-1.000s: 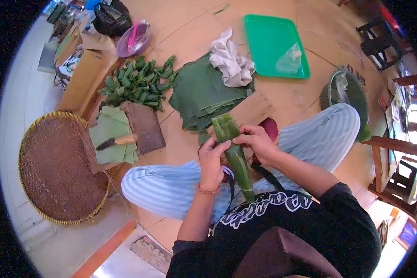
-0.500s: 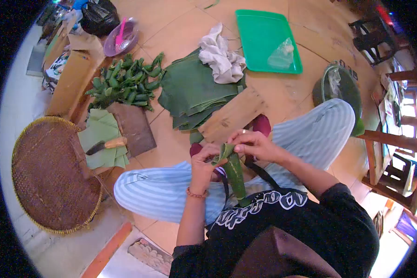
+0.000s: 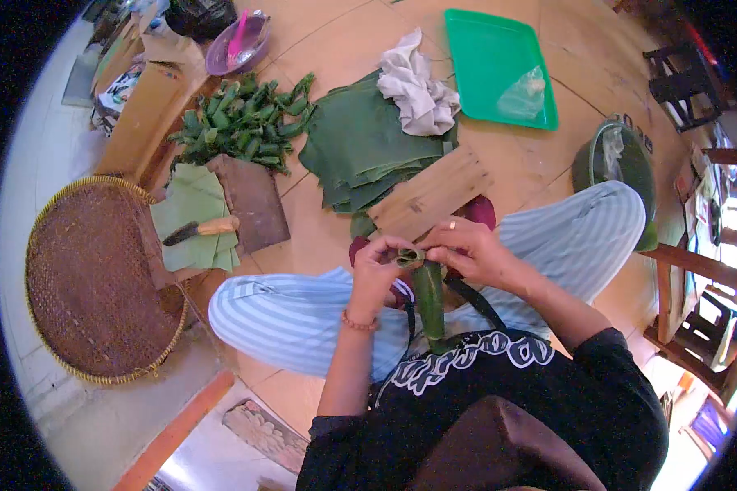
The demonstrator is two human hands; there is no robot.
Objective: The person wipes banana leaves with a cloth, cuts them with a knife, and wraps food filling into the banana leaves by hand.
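Both of my hands work over my lap at one end of a green banana leaf roll [image 3: 429, 304]. My left hand [image 3: 377, 268] has its fingers closed around the curled leaf end [image 3: 410, 258], which shows an opening. From the other side, my right hand [image 3: 468, 250] pinches the same end between thumb and fingers. The long roll points down towards my shirt; whether it is one piece with the curled end is hard to see. Just beyond my hands is a wooden board [image 3: 430, 192], beside a stack of cut banana leaves [image 3: 348, 143].
A pile of green leaf rolls [image 3: 241, 123] lies at the upper left. A knife [image 3: 201, 230] rests on pale leaf pieces [image 3: 190, 192], beside a woven tray [image 3: 98, 278]. Further off are a white cloth [image 3: 418, 86], a green tray [image 3: 491, 57] and a dark green tub [image 3: 647, 176].
The leaf end between my fingers has gone from a raised flap to a smaller, tighter curl. My hands have drawn slightly closer together. The camera view has shifted.
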